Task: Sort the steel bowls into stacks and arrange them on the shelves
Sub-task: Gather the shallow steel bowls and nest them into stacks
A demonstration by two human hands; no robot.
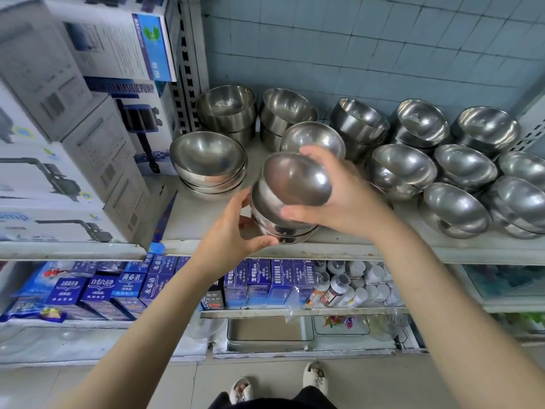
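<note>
The right hand (333,202) gripped a tilted steel bowl (295,178), thumb at its near rim and fingers (317,153) curled over the far side. It sat atop a short stack (277,224) at the front lip of the shelf (383,249), and the left hand (233,231) cupped the stack's left side and base. The likely danger was that edge: a skewed or forceful nesting could jam the bowl crooked or nudge the slick stack off the lip, and the neighbouring piles (404,169) stood close enough to be knocked.
</note>
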